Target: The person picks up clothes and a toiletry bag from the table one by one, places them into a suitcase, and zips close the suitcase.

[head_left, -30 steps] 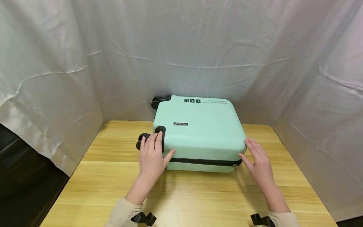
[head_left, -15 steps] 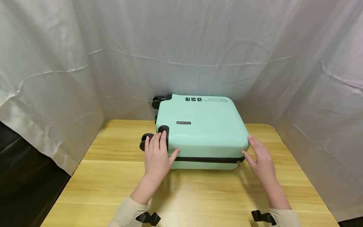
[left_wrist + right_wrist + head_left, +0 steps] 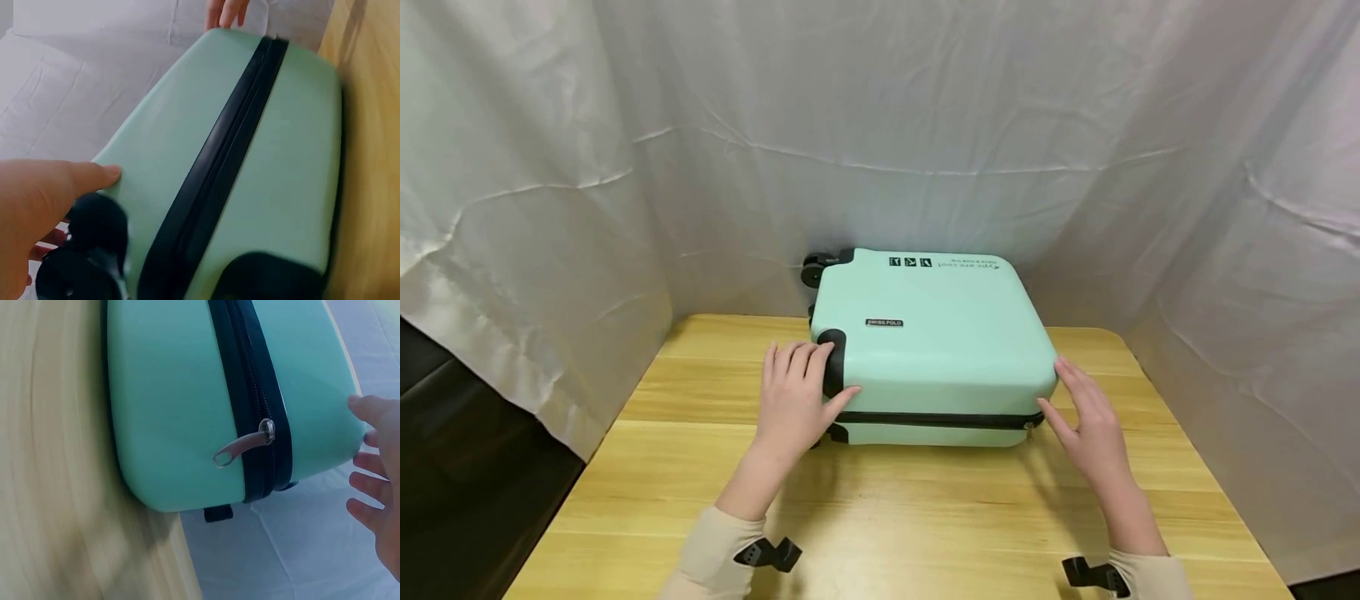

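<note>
A mint-green hard-shell suitcase [image 3: 932, 350] lies flat on the wooden table [image 3: 925, 517], its black zipper band facing me. My left hand [image 3: 793, 396] lies over the near left corner and covers the wheel there, fingers relaxed, thumb on the shell. The left wrist view shows that thumb [image 3: 94, 178] against the suitcase [image 3: 250, 156] above a black wheel [image 3: 81, 262]. My right hand [image 3: 1090, 425] is at the near right corner, fingers straight against the shell. In the right wrist view the silver zipper pull [image 3: 240, 447] hangs off the suitcase [image 3: 175, 406] near my right hand [image 3: 378, 469].
White cloth [image 3: 880, 125] walls the table at the back and on both sides, close behind the suitcase. Another black wheel [image 3: 812, 271] sticks out at the far left corner. Bare wood lies between me and the suitcase. A dark drop [image 3: 460, 467] lies beyond the table's left edge.
The suitcase has slid a little away from me and to the right. My left hand has shifted left over the near wheel, which is now hidden. The right hand stayed at its corner.
</note>
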`<state>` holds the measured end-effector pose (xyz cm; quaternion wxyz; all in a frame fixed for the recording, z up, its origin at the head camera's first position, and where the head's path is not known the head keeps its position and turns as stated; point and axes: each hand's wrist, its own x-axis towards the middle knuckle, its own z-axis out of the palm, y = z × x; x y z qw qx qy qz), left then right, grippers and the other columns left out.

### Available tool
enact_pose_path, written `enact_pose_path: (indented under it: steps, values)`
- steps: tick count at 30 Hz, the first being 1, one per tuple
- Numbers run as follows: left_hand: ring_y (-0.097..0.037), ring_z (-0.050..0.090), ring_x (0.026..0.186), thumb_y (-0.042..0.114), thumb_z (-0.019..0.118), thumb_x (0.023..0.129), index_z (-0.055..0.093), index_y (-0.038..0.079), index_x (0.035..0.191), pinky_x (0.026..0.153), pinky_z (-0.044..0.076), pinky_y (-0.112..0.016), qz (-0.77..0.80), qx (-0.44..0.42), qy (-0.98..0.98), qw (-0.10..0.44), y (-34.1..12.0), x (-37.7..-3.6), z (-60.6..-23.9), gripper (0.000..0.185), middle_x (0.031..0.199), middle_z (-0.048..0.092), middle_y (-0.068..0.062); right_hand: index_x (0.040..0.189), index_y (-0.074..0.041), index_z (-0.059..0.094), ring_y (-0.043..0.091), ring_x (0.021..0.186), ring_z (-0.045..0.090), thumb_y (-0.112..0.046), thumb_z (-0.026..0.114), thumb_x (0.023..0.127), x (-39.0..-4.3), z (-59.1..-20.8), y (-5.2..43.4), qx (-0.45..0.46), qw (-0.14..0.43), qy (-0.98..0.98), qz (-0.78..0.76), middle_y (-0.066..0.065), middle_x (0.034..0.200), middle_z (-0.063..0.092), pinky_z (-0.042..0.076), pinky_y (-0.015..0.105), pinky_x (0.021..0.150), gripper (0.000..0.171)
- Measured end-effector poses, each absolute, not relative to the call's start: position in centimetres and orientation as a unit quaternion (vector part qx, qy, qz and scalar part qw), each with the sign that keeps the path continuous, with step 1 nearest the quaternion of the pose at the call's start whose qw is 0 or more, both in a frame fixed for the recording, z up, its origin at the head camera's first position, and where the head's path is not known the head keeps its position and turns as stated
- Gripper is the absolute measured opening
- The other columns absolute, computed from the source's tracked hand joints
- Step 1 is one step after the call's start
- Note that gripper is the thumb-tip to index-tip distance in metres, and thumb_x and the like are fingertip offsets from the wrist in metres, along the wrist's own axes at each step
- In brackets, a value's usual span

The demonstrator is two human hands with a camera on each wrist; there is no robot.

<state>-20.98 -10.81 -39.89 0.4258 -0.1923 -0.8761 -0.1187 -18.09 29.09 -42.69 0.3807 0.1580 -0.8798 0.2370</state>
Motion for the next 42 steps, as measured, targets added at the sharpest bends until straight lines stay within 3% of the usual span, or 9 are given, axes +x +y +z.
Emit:
enact_pose_path:
  steps: [5, 11, 17, 20, 24, 29, 31, 35, 42]
  values:
    - [-0.037, 0.056, 0.110, 0.062, 0.077, 0.070, 0.063, 0.004, 0.112, 0.109, 0.034, -0.061, -0.104, -0.201, -0.881, 0.415, -12.0, -21.6, -39.3, 0.073, 0.109, 0.065, -0.016, 0.135, -0.005, 0.056, 0.043, 0.124, 0.050, -0.004, 0.077, 0.079, -17.4, -43.0, 29.5, 0.122, 0.365, -0.882, 0.271, 0.022, 0.136, 0.056, 0.023, 0.010, 0.115, 0.060]
    - [-0.036, 0.056, 0.108, 0.069, 0.072, 0.068, 0.066, 0.003, 0.106, 0.108, 0.036, -0.055, -0.085, -0.216, -0.893, 0.386, -12.9, -22.2, -39.1, 0.077, 0.106, 0.065, -0.015, 0.134, -0.006, 0.057, 0.027, 0.130, 0.050, -0.006, 0.074, 0.083, -16.5, -44.1, 30.4, 0.083, 0.348, -0.885, 0.297, 0.022, 0.133, 0.057, 0.022, 0.003, 0.109, 0.054]
    - [-0.034, 0.054, 0.106, 0.069, 0.070, 0.071, 0.064, 0.002, 0.109, 0.103, 0.039, -0.049, -0.093, -0.228, -0.904, 0.350, -13.3, -22.5, -39.0, 0.077, 0.104, 0.064, -0.014, 0.137, -0.008, 0.054, 0.025, 0.121, 0.053, -0.017, 0.066, 0.093, -16.0, -45.3, 31.2, 0.026, 0.280, -0.898, 0.337, 0.019, 0.136, 0.057, 0.025, -0.004, 0.097, 0.047]
    - [-0.033, 0.055, 0.103, 0.067, 0.070, 0.072, 0.063, 0.002, 0.108, 0.101, 0.040, -0.047, -0.100, -0.232, -0.905, 0.342, -13.3, -22.5, -39.1, 0.075, 0.102, 0.064, -0.014, 0.138, -0.005, 0.053, 0.005, 0.117, 0.054, -0.021, 0.061, 0.097, -16.0, -46.1, 31.6, 0.010, 0.239, -0.894, 0.378, 0.021, 0.135, 0.057, 0.031, -0.005, 0.092, 0.045]
    - [-0.032, 0.057, 0.098, 0.065, 0.073, 0.072, 0.064, 0.000, 0.104, 0.100, 0.042, -0.046, -0.107, -0.247, -0.893, 0.361, -13.1, -22.6, -39.2, 0.073, 0.096, 0.065, -0.014, 0.137, -0.004, 0.053, -0.022, 0.107, 0.044, -0.029, 0.052, 0.101, -16.3, -47.0, 32.0, -0.007, 0.180, -0.889, 0.422, 0.016, 0.132, 0.060, 0.037, -0.002, 0.087, 0.044]
    - [-0.032, 0.059, 0.093, 0.063, 0.074, 0.072, 0.065, -0.002, 0.101, 0.096, 0.045, -0.046, -0.104, -0.268, -0.872, 0.396, -12.9, -22.8, -39.6, 0.071, 0.093, 0.065, -0.014, 0.124, 0.006, 0.057, -0.015, 0.097, 0.056, -0.026, 0.047, 0.103, -16.7, -47.8, 31.7, 0.006, 0.139, -0.859, 0.493, -0.013, 0.108, 0.068, 0.047, 0.005, 0.083, 0.040]
    - [-0.032, 0.059, 0.092, 0.063, 0.074, 0.072, 0.066, -0.002, 0.100, 0.096, 0.045, -0.046, -0.106, -0.272, -0.867, 0.405, -12.8, -22.8, -39.7, 0.071, 0.092, 0.066, -0.015, 0.117, 0.014, 0.056, -0.010, 0.093, 0.062, -0.021, 0.045, 0.104, -16.7, -48.1, 31.5, 0.023, 0.120, -0.826, 0.550, -0.018, 0.101, 0.068, 0.052, 0.010, 0.082, 0.039]
    - [-0.033, 0.060, 0.093, 0.061, 0.075, 0.071, 0.066, -0.001, 0.099, 0.098, 0.045, -0.046, -0.115, -0.267, -0.866, 0.407, -12.5, -22.6, -39.7, 0.069, 0.092, 0.066, -0.015, 0.110, 0.017, 0.056, 0.003, 0.091, 0.068, -0.018, 0.040, 0.106, -16.6, -48.5, 31.0, 0.056, 0.063, -0.754, 0.652, -0.010, 0.095, 0.071, 0.056, 0.019, 0.082, 0.039]
    - [-0.033, 0.060, 0.101, 0.059, 0.074, 0.075, 0.067, 0.000, 0.102, 0.107, 0.040, -0.050, -0.106, -0.245, -0.885, 0.381, -12.2, -21.8, -39.2, 0.066, 0.097, 0.068, -0.015, 0.111, -0.002, 0.061, 0.020, 0.103, 0.068, -0.025, 0.034, 0.107, -16.3, -49.7, 30.6, 0.054, -0.102, -0.546, 0.830, 0.008, 0.106, 0.070, 0.052, 0.036, 0.098, 0.035]
